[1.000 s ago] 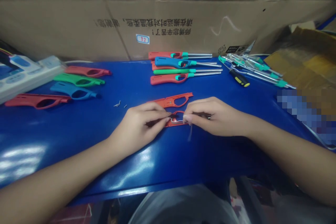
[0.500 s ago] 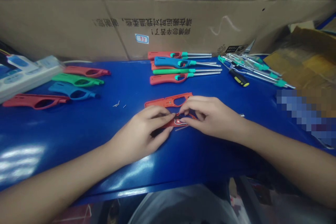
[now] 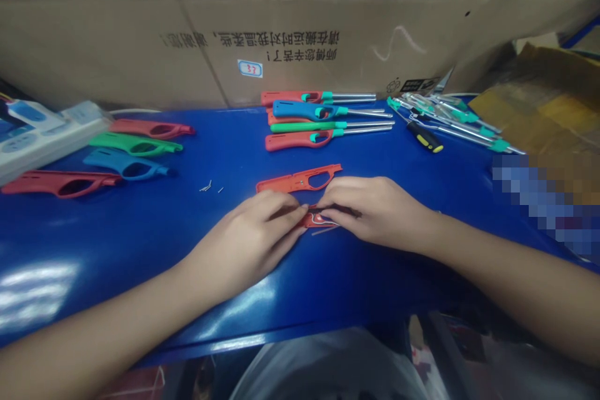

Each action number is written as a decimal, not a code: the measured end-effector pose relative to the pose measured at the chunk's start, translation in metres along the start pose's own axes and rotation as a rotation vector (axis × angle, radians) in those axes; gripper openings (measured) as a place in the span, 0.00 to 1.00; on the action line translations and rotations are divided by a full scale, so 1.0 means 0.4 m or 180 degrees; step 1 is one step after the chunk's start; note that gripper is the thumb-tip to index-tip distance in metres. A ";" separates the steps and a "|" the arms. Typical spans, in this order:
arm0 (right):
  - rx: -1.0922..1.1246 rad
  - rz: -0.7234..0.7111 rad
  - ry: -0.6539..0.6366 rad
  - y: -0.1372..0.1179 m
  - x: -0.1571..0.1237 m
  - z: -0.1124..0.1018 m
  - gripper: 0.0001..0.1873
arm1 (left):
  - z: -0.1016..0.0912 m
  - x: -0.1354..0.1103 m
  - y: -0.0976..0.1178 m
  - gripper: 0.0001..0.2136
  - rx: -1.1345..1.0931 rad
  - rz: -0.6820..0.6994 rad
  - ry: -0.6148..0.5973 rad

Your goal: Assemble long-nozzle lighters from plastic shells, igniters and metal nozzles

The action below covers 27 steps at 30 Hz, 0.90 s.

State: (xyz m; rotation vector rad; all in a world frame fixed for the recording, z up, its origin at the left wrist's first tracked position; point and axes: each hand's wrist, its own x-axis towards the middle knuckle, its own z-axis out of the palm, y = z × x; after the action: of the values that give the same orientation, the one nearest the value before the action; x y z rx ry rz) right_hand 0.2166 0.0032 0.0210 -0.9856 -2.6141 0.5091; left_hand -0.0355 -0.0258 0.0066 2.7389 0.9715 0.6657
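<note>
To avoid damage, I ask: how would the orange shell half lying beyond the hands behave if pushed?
The orange shell half looks like thin plastic, so probably light. The slim rim around its opening may flex. Lying flat on the glossy blue table, it would likely slide, not roll.

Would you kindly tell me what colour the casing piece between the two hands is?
The casing piece is orange-red, seen best in the head view.
</note>
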 end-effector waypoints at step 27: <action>-0.0607 -0.0016 -0.0048 0.004 -0.001 -0.006 0.11 | -0.008 0.005 0.015 0.12 0.0211 0.0020 -0.0162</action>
State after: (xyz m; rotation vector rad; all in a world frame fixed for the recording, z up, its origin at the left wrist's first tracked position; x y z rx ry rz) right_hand 0.2186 0.0045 0.0223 -1.0347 -2.7171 0.2704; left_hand -0.0323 -0.0292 0.0118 2.8025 0.9914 0.5719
